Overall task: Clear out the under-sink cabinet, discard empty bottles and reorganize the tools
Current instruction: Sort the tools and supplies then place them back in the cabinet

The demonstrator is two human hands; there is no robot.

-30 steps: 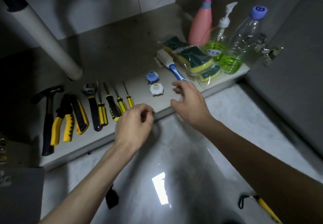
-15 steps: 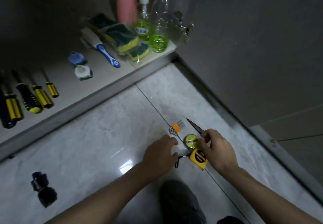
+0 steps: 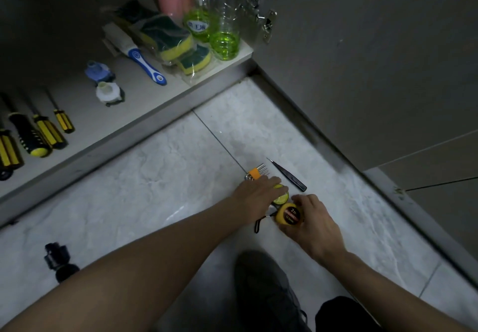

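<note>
Yellow-handled screwdrivers [image 3: 38, 135] already lie in a row on the cabinet shelf [image 3: 155, 104], far left. On the floor, your left hand [image 3: 258, 197] lies flat, fingers together, over the green round item [image 3: 282, 197], just below the hex key set [image 3: 257, 172]. Your right hand [image 3: 313, 220] wraps the yellow tape measure [image 3: 288, 214], fingers curled on its case. Black tweezers [image 3: 288, 175] lie just beyond both hands, long axis running up-left; right hand looks nearer.
</note>
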